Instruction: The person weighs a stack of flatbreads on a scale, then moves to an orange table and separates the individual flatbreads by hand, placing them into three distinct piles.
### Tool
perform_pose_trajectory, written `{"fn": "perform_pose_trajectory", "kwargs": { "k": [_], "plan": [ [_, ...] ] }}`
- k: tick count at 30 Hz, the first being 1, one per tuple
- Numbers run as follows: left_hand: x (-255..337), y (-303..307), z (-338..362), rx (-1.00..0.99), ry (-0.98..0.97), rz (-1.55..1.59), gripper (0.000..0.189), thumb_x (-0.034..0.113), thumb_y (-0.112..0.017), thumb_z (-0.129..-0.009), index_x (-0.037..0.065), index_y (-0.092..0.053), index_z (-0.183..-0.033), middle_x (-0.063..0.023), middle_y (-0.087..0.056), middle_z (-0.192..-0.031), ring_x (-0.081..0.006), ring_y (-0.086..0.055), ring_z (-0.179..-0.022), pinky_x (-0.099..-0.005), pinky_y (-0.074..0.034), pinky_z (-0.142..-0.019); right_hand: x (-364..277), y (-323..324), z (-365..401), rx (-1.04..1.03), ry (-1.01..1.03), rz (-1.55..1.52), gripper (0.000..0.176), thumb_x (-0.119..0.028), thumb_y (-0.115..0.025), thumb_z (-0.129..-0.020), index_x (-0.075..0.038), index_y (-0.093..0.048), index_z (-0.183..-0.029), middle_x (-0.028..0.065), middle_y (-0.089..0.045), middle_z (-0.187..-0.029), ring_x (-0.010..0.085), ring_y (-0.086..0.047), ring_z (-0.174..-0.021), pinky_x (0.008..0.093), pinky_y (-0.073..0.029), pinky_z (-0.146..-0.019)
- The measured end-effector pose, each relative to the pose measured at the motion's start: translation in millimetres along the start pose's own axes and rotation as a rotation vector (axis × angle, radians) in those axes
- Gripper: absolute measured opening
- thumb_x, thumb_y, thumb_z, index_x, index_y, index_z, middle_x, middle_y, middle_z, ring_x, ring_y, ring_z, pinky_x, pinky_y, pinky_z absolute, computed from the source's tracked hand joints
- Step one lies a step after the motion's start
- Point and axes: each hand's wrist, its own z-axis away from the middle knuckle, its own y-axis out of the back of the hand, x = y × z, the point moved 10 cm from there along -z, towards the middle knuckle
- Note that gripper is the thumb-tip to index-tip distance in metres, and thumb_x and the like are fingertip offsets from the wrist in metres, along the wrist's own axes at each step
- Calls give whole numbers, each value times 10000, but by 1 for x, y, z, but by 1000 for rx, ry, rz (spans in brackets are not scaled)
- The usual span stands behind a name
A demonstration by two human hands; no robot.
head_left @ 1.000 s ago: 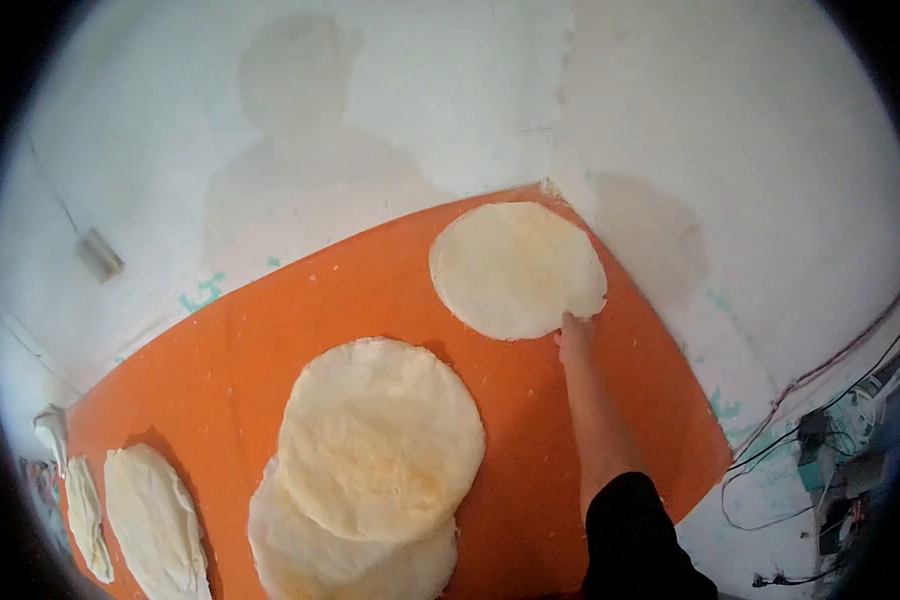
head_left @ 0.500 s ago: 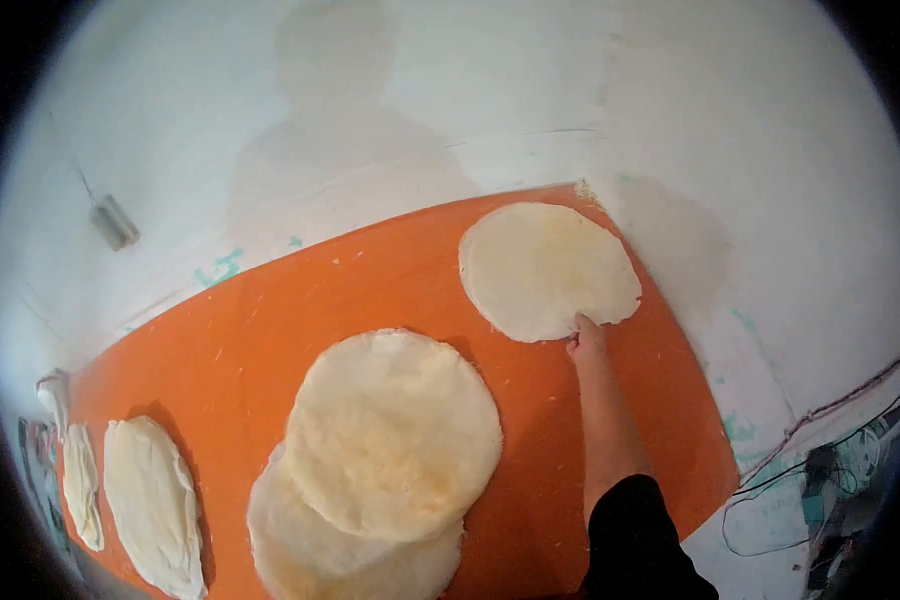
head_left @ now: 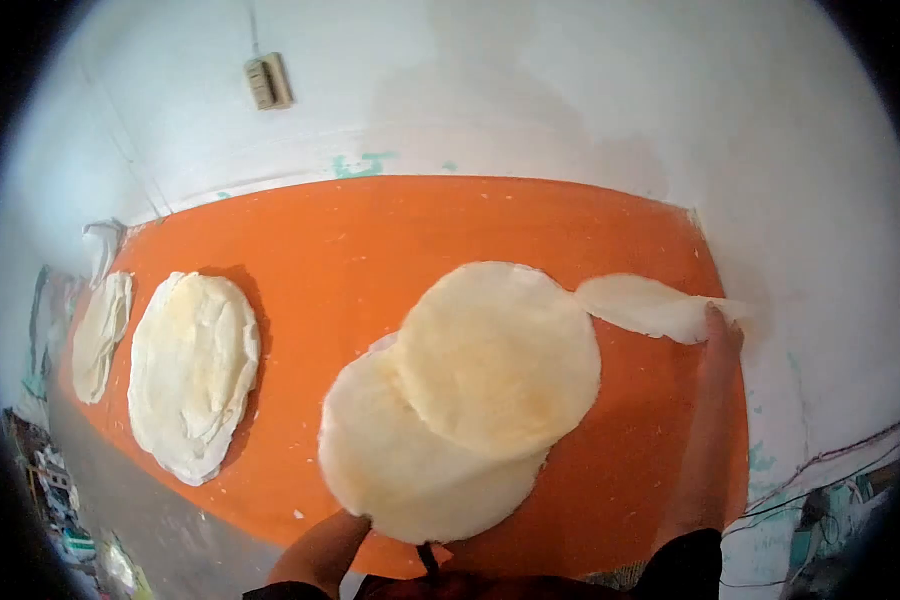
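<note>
My right hand [head_left: 722, 328] is closed on the edge of a thin, pale round flatbread [head_left: 642, 305], which looks tilted and narrow near the right end of the orange table. The arm is blurred by motion. Two more flatbreads overlap in the middle: the upper one [head_left: 500, 360] covers part of the lower one [head_left: 430, 490]. At the near left rim of the lower flatbread is my left hand [head_left: 332, 540], touching or just under it. Its fingertips are hidden, so its grip cannot be made out.
A stack of wrinkled flatbreads [head_left: 192, 375] lies left on the orange tabletop [head_left: 310, 300]. Beyond it are a narrower folded pile [head_left: 102, 338] and a whitish cloth-like thing [head_left: 102, 245]. A white wall [head_left: 570, 120] with a switch box [head_left: 268, 82] borders the table. Cables [head_left: 820, 480] run at right.
My right hand has lifted the far flatbread, which lay flat before, and tilted it. My left hand has come into view at the overlapping flatbreads. The view has turned left.
</note>
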Motion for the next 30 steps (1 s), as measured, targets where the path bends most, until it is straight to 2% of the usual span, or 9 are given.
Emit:
{"fn": "perform_pose_trajectory", "kwargs": {
  "k": [11, 15, 17, 19, 21, 23, 27, 29, 30],
  "plan": [
    [-61, 70, 91, 14, -286, 203, 438, 394, -460, -838, 61, -528, -1116, -162, -479, -1187, -346, -442, -1098, -538, -308, -898, -138, -207, 175, -492, -138, -184, 281, -167, -616, -747, -35, -524, -977, 50, -568, -914, 194, -567, -796, 350, -475, -706],
    [-133, 78, 138, -159, -7, 693, 363, 381, -520, -803, 79, -602, -986, -107, -593, -976, -289, -537, -953, -485, -409, -801, -182, -272, 257, -523, -257, -196, 278, -137, -609, -740, -19, -533, -981, 63, -584, -915, 184, -575, -797, 337, -491, -682],
    [-171, 92, 148, -121, 388, 1086, 348, 359, -524, -824, 32, -582, -929, -125, -613, -866, -303, -577, -835, -427, -456, -742, -203, -280, 287, -531, -195, -143, 295, -130, -610, -739, -13, -529, -997, 70, -585, -920, 187, -577, -808, 338, -491, -692],
    [-191, 72, 165, -231, 839, 1576, 445, 437, -488, -839, 18, -564, -967, -137, -604, -921, -301, -569, -871, -439, -447, -767, -179, -272, 299, -623, -281, -173, 320, -135, -609, -739, -6, -523, -1019, 77, -585, -924, 186, -578, -812, 336, -493, -692],
    [-182, 81, 141, -268, 719, 2411, 636, 558, -385, -840, -9, -485, -1112, -178, -538, -1098, -313, -525, -983, -467, -413, -823, -138, -255, 308, -659, -397, -119, 342, -144, -608, -740, -2, -518, -1039, 80, -585, -929, 187, -578, -813, 332, -495, -688],
    [-179, 107, 126, -194, 700, 2703, 726, 612, -336, -824, 29, -366, -1256, -173, -418, -1263, -333, -441, -1104, -498, -357, -894, -86, -229, 322, -631, -540, 19, 362, -155, -605, -742, -3, -514, -1057, 81, -584, -936, 188, -578, -811, 326, -497, -681],
    [-177, 92, 133, -140, 704, 2653, 689, 583, -371, -827, 85, -327, -1302, -132, -358, -1325, -331, -378, -1169, -491, -309, -954, 14, -186, 366, -748, -789, 157, 364, -182, -611, -745, -21, -517, -1057, 95, -580, -937, 205, -571, -827, 345, -488, -705],
    [-169, 59, 144, -239, 762, 2515, 663, 563, -392, -829, 106, -329, -1305, -112, -361, -1328, -324, -367, -1181, -482, -290, -978, 71, -136, 373, -720, -893, 580, 379, -194, -622, -742, -20, -514, -1060, 107, -581, -931, 221, -565, -841, 362, -475, -734],
    [-168, 26, 154, -267, 849, 2418, 650, 534, -426, -829, 100, -329, -1303, -110, -357, -1331, -307, -358, -1195, -461, -285, -992, 77, -129, 364, -765, -601, 848, 389, -204, -625, -741, -16, -511, -1061, 116, -579, -934, 228, -558, -856, 368, -463, -751]
  ]
}}
